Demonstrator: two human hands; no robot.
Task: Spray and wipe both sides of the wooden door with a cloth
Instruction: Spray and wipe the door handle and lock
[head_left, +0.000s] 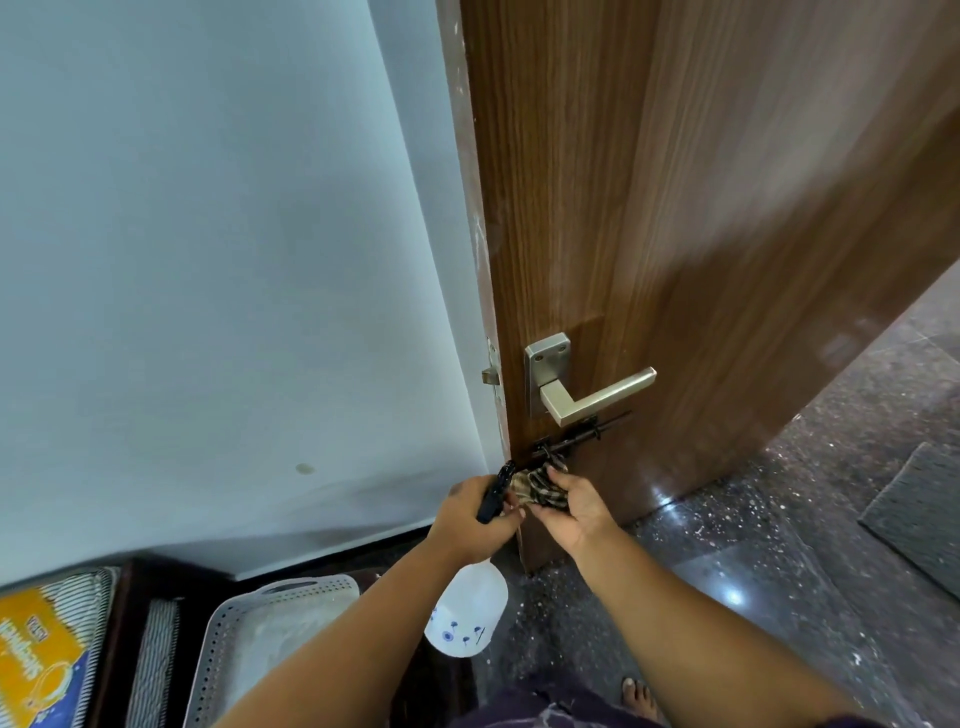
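Left hand: my left hand (470, 512) is gripping the black trigger head of the translucent white plastic spray bottle (467, 613), fingers curled round the neck; the body is hanging below the wrist, nozzle tipped toward the cloth, which I judge is for wetting the cloth rather than the panel.
Right hand: my right hand (569, 506) is pinching the crumpled brown-and-cream checked cloth (535, 488), bunching it just beside the nozzle so the spray lands on fabric.
Door: the dark brown wood-grain door (675, 234) is standing ajar, its edge toward me, one face showing; both hands are working close to that edge, below the brushed-metal lever handle (587, 392) and the black sliding bolt (571, 439).
Stage: I am judging this as loading the cloth, with wiping still to do.
Surroundings: the pale wall (208, 234) is lying left; a white perforated plastic basket (260, 634) is sitting on the speckled stone floor (779, 545) nearby.
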